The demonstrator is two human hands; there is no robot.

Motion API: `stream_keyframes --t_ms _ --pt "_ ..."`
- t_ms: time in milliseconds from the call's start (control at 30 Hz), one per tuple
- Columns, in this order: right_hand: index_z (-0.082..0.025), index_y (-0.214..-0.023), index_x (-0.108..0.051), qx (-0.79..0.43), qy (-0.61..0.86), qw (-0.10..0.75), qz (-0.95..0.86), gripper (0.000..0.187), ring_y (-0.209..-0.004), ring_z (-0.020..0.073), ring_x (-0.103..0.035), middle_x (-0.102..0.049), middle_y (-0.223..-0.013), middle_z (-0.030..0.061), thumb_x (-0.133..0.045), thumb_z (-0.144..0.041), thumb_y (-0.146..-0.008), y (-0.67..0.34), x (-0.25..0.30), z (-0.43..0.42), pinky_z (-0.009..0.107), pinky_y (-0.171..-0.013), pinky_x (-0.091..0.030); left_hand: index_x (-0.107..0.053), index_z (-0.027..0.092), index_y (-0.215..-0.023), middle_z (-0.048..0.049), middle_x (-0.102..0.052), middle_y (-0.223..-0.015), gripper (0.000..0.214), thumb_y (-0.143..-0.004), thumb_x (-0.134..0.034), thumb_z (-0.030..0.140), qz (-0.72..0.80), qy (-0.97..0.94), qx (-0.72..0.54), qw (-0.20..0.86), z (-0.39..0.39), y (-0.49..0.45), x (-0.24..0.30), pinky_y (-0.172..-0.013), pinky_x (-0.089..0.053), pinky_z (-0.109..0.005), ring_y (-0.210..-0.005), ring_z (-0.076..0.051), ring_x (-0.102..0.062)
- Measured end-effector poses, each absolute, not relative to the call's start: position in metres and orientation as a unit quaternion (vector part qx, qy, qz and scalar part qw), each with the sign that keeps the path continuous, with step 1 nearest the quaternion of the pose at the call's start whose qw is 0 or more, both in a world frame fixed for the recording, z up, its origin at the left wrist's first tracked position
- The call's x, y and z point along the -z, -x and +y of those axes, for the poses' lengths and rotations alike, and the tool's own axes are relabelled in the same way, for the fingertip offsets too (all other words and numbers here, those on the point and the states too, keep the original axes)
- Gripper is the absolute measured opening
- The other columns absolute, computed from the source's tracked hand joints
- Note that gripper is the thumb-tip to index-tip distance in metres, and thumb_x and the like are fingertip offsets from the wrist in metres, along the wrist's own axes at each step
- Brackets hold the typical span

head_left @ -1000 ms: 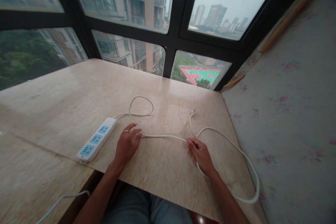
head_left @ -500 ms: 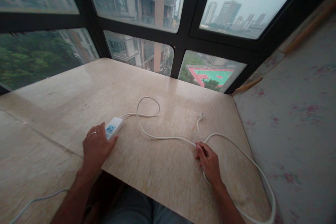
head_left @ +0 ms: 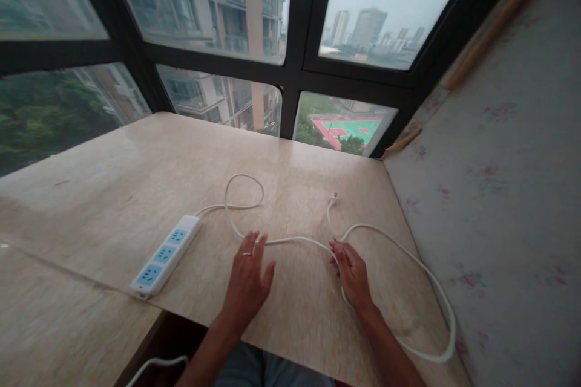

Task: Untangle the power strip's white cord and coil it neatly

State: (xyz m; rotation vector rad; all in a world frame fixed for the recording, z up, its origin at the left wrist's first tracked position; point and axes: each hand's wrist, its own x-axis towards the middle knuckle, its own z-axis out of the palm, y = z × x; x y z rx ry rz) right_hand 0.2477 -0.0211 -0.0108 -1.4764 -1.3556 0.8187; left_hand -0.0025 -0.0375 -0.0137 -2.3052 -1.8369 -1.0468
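Note:
On the left of the marble-patterned counter (head_left: 290,290) lies a white power strip (head_left: 166,256) with blue socket faces. Its white cord (head_left: 295,239) makes a loop, runs rightward to my right hand, then sweeps in a wide bend near the wall. The plug (head_left: 334,196) rests farther back on the counter. My left hand (head_left: 249,275), with a ring on one finger, is over the cord between strip and right hand, its fingers apart; whether it touches the cord I cannot tell. My right hand (head_left: 350,269) pinches the cord between thumb and fingers.
Dark-framed windows (head_left: 295,72) border the counter at the back and left. A floral-papered wall (head_left: 490,224) stands close on the right. Another pale cable (head_left: 157,363) shows below the counter's front edge, by an opening at lower left.
My left hand has let go of the power strip and moved right, to the cord. My right hand stays pinched on the cord. The view has shifted a little.

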Motion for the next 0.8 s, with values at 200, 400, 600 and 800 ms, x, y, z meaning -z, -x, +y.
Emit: stream_keyframes --t_ms 200,400,600,800 --pt "-0.019 -0.097 -0.068 -0.279 0.58 0.499 -0.58 0.037 -0.088 0.0201 -0.062 -0.068 -0.096 0.0081 -0.043 -0.046 -0.096 -0.25 0.009 -0.021 0.031 -0.079 -0.049 -0.034 0.014 -0.145 -0.0202 -0.044 -0.145 0.056 -0.092 -0.048 0.029 -0.504 0.788 0.342 -0.09 -0.028 -0.072 0.023 -0.11 -0.038 -0.052 -0.14 -0.031 -0.035" --pt "-0.018 -0.108 -0.063 -0.252 0.577 0.503 -0.592 0.028 -0.092 0.0187 -0.061 -0.065 -0.101 0.0087 -0.045 -0.037 -0.096 -0.25 0.01 -0.02 0.032 -0.083 -0.05 -0.044 0.017 -0.141 -0.0159 -0.048 -0.145 0.049 -0.094 -0.042 0.031 -0.42 0.842 0.282 -0.19 -0.013 -0.087 0.02 -0.11 -0.039 -0.05 -0.139 -0.027 -0.037" --pt "-0.018 -0.136 -0.046 -0.198 0.62 0.5 -0.572 0.049 -0.077 0.0153 -0.06 -0.056 -0.121 0.0133 -0.052 -0.026 -0.088 -0.249 0.022 -0.017 0.031 -0.069 -0.054 -0.061 0.017 -0.123 -0.015 -0.06 -0.131 0.042 -0.095 -0.043 0.043 -0.437 0.842 0.26 -0.181 -0.01 -0.081 0.021 -0.106 -0.044 -0.05 -0.132 -0.028 -0.048" --pt "-0.019 -0.125 -0.062 -0.202 0.59 0.445 -0.642 0.041 -0.099 0.0222 -0.064 -0.063 -0.121 0.0124 -0.052 -0.018 -0.085 -0.255 0.025 -0.013 0.04 -0.091 -0.052 -0.064 0.016 -0.115 -0.016 -0.062 -0.125 0.036 -0.094 -0.045 0.04 -0.466 0.821 0.304 -0.127 0.002 -0.075 0.033 -0.104 -0.046 -0.051 -0.129 -0.03 -0.05"
